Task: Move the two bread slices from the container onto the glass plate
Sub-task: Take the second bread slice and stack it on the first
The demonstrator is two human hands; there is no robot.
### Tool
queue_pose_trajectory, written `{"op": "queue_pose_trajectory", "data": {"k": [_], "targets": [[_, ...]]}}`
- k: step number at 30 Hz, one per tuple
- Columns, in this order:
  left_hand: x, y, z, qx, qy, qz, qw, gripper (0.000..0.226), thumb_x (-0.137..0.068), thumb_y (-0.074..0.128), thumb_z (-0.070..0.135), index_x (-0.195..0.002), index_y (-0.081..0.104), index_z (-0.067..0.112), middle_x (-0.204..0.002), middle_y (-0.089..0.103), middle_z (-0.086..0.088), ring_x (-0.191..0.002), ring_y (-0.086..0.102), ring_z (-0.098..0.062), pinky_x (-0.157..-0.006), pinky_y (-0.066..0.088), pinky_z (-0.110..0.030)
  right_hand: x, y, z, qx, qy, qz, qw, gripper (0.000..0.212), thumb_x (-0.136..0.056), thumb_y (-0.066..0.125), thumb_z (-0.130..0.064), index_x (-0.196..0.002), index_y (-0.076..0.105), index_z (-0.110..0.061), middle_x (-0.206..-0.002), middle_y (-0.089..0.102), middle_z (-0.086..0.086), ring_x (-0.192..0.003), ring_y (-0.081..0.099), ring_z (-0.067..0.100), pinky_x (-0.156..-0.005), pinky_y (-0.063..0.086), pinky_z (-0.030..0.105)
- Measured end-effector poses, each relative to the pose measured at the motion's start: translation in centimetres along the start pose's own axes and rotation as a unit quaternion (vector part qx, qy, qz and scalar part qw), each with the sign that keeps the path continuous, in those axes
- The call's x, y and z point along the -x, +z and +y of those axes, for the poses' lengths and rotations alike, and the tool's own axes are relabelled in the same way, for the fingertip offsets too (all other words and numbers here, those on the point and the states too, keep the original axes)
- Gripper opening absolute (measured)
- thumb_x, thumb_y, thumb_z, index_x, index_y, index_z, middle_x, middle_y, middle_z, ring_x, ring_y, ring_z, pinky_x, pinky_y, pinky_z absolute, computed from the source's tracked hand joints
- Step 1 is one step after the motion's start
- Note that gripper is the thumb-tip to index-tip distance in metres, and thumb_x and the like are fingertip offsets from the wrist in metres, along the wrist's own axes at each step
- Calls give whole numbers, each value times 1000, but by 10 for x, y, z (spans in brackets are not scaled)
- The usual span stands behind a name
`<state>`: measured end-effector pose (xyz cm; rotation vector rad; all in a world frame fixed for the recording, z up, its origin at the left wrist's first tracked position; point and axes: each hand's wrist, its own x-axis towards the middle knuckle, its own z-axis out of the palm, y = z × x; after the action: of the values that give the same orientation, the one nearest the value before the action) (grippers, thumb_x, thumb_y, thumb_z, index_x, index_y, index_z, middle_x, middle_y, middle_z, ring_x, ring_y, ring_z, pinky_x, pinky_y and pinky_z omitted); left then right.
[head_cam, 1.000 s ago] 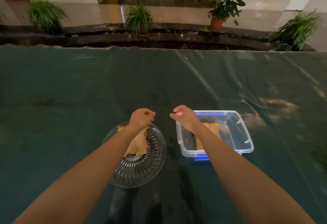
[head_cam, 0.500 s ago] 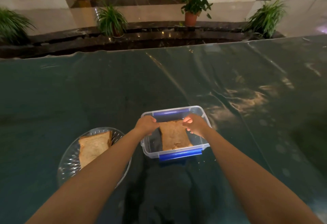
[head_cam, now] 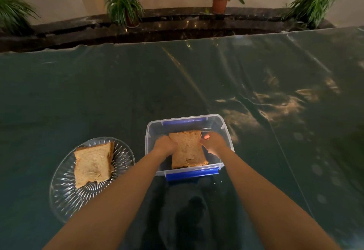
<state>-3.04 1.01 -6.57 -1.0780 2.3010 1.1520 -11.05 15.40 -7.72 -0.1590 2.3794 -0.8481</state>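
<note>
One brown bread slice (head_cam: 92, 164) lies flat on the ribbed glass plate (head_cam: 65, 196) at the lower left. A second bread slice (head_cam: 187, 149) sits inside the clear plastic container (head_cam: 226, 129) with blue clips, right of the plate. Both hands are down in the container. My left hand (head_cam: 164, 144) pinches the slice's upper left edge. My right hand (head_cam: 213, 143) pinches its upper right edge. The slice's lower end rests near the container's front wall.
The table (head_cam: 98, 96) is covered with a dark green glossy sheet with wrinkles and glare at the right. Beyond its far edge runs a dark stone ledge (head_cam: 177, 26) with several potted plants.
My left hand left the first slice on the plate and both hands went into the container. They now grip the second slice by its upper corners, lower in the container than half a second ago.
</note>
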Motion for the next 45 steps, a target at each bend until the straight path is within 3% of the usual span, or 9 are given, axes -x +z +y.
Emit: {"op": "queue_pose_trajectory", "data": {"k": [9, 15, 21, 24, 28, 33, 40, 43, 45], "targets": [[-1, 12, 2, 106, -54, 18, 993, 28, -97, 40, 21, -115, 57, 9, -119, 61, -13, -106, 58, -27, -88, 47, -35, -9, 17, -3, -37, 52, 14, 998, 29, -95, 49, -19, -120, 57, -7, -119, 64, 13, -108, 62, 29, -97, 52, 38], [0, 13, -1, 166, -65, 21, 984, 25, -93, 44, 16, -112, 59, 7, -115, 63, -14, -105, 58, -29, -95, 49, -41, -8, 17, -4, -84, 92, 14, 992, 23, -92, 56, -20, -108, 61, -5, -110, 66, 14, -101, 64, 30, -78, 52, 32], [5, 13, -3, 208, -37, 17, 977, 22, -91, 48, 14, -108, 62, 10, -111, 65, -14, -99, 62, -28, -81, 53, -38, -2, 10, -4, -140, 106, 18, 984, 13, -90, 57, -20, -99, 59, -10, -97, 58, 9, -96, 59, 27, -90, 53, 38], [12, 6, -2, 214, -21, 28, 976, 26, -92, 48, 16, -113, 61, 9, -112, 65, -14, -97, 62, -27, -82, 55, -39, 3, 4, -9, -149, 76, 19, 986, 8, -87, 59, -17, -82, 61, -10, -87, 61, 8, -91, 61, 28, -84, 53, 35], [23, -9, 5, 239, 7, 65, 969, 26, -92, 46, 17, -113, 60, 9, -109, 65, -10, -102, 60, -26, -88, 53, -41, 14, -6, -23, -180, 33, 34, 982, 26, -88, 59, -18, -108, 65, -1, -110, 67, 18, -105, 63, 34, -96, 53, 43], [41, -38, 12, 240, 83, 135, 958, 19, -86, 50, 12, -94, 66, 5, -95, 67, -17, -91, 62, -29, -85, 52, -45, 33, -19, -58, -175, -55, 85, 979, 25, -84, 61, -13, -96, 69, 8, -79, 60, 17, -78, 56, 28, -77, 49, 40], [59, -85, -6, 273, 112, 150, 944, 25, -88, 49, 14, -103, 65, 2, -96, 63, -12, -92, 59, -24, -87, 51, -43, 70, -10, -112, -151, -108, 111, 976, 26, -79, 61, -11, -87, 69, 13, -74, 54, 28, -71, 50, 25, -67, 41, 33], [67, -106, -23, 291, 110, 152, 938, 23, -89, 51, 16, -101, 66, 5, -95, 63, -8, -95, 60, -23, -85, 52, -40, 84, 5, -133, -144, -114, 99, 978, 21, -81, 61, -12, -85, 71, 6, -76, 58, 14, -75, 55, 26, -70, 46, 38], [72, -120, -37, 293, 109, 157, 937, 23, -89, 51, 17, -101, 66, 6, -97, 63, -7, -97, 60, -24, -87, 52, -40, 93, 19, -146, -151, -114, 95, 977, 23, -81, 62, -12, -89, 70, 8, -84, 63, 25, -82, 61, 36, -79, 52, 45]]}}
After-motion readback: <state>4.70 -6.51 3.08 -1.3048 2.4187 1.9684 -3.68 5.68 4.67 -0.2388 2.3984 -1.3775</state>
